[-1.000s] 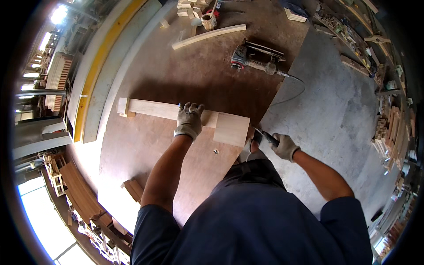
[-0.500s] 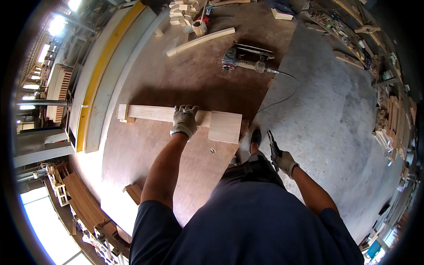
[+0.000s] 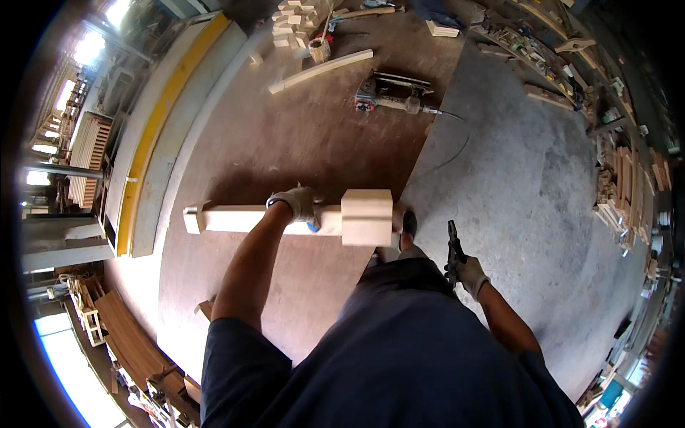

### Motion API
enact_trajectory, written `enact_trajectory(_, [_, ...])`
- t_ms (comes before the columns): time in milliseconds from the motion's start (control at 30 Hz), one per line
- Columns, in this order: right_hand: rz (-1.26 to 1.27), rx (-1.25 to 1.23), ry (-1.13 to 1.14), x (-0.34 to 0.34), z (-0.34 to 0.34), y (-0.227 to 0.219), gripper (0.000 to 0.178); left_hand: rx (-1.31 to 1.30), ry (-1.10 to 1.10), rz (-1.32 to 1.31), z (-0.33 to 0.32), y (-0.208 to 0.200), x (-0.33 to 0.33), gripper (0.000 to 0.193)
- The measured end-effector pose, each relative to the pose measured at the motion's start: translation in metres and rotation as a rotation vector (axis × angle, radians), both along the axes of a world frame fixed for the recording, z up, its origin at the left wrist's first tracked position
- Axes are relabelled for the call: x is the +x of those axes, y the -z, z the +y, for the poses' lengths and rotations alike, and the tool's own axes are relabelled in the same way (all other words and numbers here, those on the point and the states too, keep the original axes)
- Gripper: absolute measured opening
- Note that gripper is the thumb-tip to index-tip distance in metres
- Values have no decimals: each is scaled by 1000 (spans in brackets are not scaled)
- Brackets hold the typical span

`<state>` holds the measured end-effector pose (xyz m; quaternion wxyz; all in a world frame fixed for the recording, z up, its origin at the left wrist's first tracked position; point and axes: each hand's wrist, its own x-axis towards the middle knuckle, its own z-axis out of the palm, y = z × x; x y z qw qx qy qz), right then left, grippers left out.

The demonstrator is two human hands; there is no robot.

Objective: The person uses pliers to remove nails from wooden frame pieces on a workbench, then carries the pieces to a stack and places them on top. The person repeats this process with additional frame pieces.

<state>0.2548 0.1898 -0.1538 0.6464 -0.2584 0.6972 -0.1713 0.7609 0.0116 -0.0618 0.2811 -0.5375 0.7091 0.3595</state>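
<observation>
My left hand [image 3: 303,204], in a pale work glove, is closed around the middle of a long light wooden board [image 3: 242,218]. A wide square wooden block [image 3: 367,217] sits at the board's right end, and a small wooden piece [image 3: 193,219] sits across its left end. Over the grey floor at the right, my gloved right hand [image 3: 471,276] is closed on a dark hand tool that looks like pliers [image 3: 454,245]. Its jaws point away from me, clear of the board.
Beyond the board, a nail gun [image 3: 392,93] lies on the brown work surface [image 3: 278,150], its hose trailing right. Farther off are a loose wooden strip [image 3: 321,70], a pot with a stick [image 3: 320,49] and stacked wood blocks [image 3: 291,25]. A yellow-striped beam [image 3: 160,100] runs along the left.
The board, with my left hand on it, has turned and come nearer to me, showing more of the block's side. My right hand still holds the dark tool.
</observation>
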Motion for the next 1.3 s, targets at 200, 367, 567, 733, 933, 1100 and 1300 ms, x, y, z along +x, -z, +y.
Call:
enact_trajectory(200, [42,-13,-101,4,-3,0,21,-513,-14,-72,67,2,-15,99])
enact_trajectory(367, [185,-110,-408,17,-23,-14,35,-503,-48,26,57,27,-14,92])
enact_trajectory(567, [340,-299,-720,53,-61,-85,38,94,30,48,-34,-49,-8,95])
enact_trajectory(733, [325,-354,-735,65,-89,-115,38,-64,-82,158,-43,-34,-2,88])
enact_trajectory(933, [422,-350,-904,75,-138,-141,38,-228,-289,268,-23,-14,-11,72])
enact_trajectory(1100, [560,-309,-1106,89,-178,-153,37,-745,-129,264,-2,-13,-28,33])
enact_trajectory(1300, [680,-167,-1246,106,-202,-177,40,-857,-336,217,3,12,-28,45])
